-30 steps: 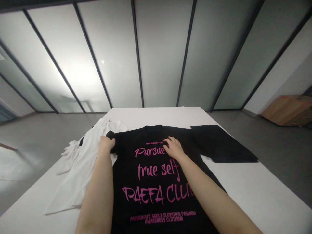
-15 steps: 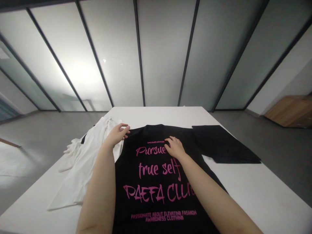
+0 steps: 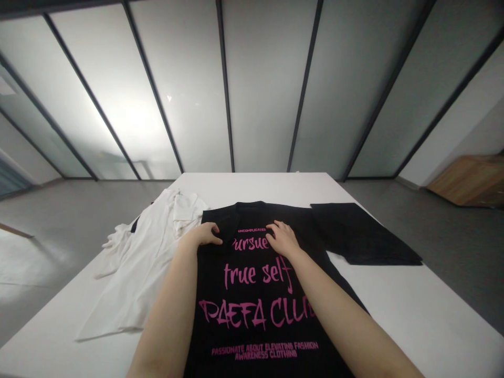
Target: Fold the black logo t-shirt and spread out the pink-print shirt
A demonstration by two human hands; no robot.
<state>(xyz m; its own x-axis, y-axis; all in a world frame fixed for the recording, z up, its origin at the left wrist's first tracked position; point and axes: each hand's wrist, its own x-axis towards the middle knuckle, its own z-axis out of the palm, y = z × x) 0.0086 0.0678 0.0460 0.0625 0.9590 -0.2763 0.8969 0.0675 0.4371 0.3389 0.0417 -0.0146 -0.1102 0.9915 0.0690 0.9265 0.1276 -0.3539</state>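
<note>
1. Frosted glass wall panels (image 3: pixel 260 89) in dark frames stand beyond a white table (image 3: pixel 417 310), with a grey floor (image 3: pixel 66 210) on both sides and a wooden surface (image 3: pixel 468 181) at far right.
2. A black T-shirt (image 3: pixel 252 283) lies flat on the table, back or front uppermost (cannot tell which), its collar toward the far edge and its lower part running out of view.
3. A black sleeve (image 3: pixel 362 233) extends flat to the right of the body.
4. A crumpled white garment (image 3: pixel 137 268) lies beside the shirt on the left, touching its edge.
5. Pink lettering (image 3: pixel 252 273) covers the shirt; the left hand partly hides the first word.
6. The left hand (image 3: pixel 202 234) rests on the shirt below the collar, fingers together and slightly curled, pinching nothing.
7. The right hand (image 3: pixel 283 239) lies on the lettering, fingers close together and pressing flat.
</note>
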